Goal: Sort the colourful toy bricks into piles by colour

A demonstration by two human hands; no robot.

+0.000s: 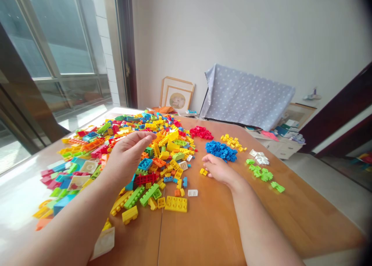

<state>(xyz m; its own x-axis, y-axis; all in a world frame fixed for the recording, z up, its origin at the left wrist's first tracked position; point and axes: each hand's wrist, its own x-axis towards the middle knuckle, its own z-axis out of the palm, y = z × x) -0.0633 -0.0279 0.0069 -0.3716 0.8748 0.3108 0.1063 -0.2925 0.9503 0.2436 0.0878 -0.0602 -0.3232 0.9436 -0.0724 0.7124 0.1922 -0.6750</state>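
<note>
My left hand (128, 153) is over the big mixed pile of toy building bricks (159, 161), thumb and fingers pinched together. Anything between those fingertips is hidden or too small to make out. My right hand (218, 169) is low over the wooden table, fingers loosely curled and apart, with nothing seen in them. Just left of its fingertips lies a small yellow brick (203, 172); whether they touch is unclear. Right behind this hand sits a heap of small blue bricks (221, 151).
Separate groups of red bricks (201, 132), yellow bricks (233, 142), white bricks (259, 157) and lime-green bricks (263, 173) lie on the table (200, 235). A large yellow brick (176, 204) and a white brick (192, 193) lie at the pile's near edge. A window stands left.
</note>
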